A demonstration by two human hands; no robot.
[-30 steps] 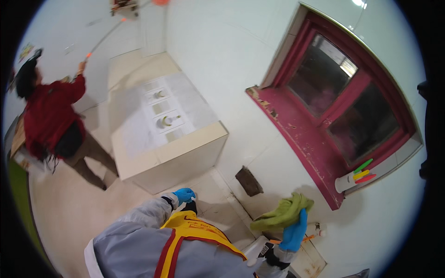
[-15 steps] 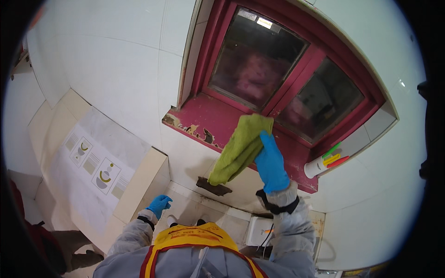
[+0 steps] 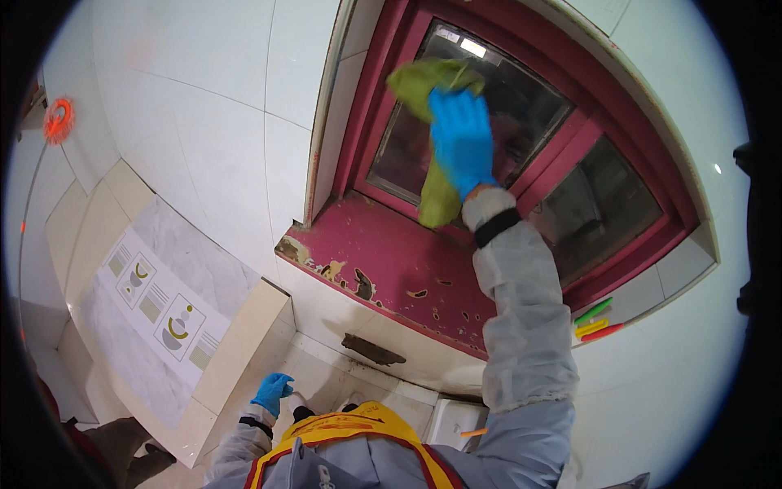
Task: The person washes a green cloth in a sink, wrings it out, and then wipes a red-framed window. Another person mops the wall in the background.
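Observation:
My right hand (image 3: 461, 143), in a blue glove, holds a crumpled green cloth (image 3: 436, 200) against the left glass pane of a maroon-framed window (image 3: 554, 151). Its fingers press the cloth, whose lower end hangs down the pane. Below is a maroon sill (image 3: 391, 269) with badly peeling paint. My left hand (image 3: 272, 394), also gloved in blue, hangs low beside my yellow apron (image 3: 350, 421) with its fingers loosely apart and nothing in them.
At left stands a tiled ledge (image 3: 208, 395) under a printed sheet (image 3: 138, 310). Another person (image 3: 114, 448) is at lower left, and an orange brush (image 3: 59, 121) on a pole above. Coloured handles (image 3: 593, 314) show at the sill's right end; a white container (image 3: 452, 420) is below.
My view has swung right to face the window. My right hand has risen with the cloth from beside the sill onto the left pane. The other person has slipped toward the lower left edge.

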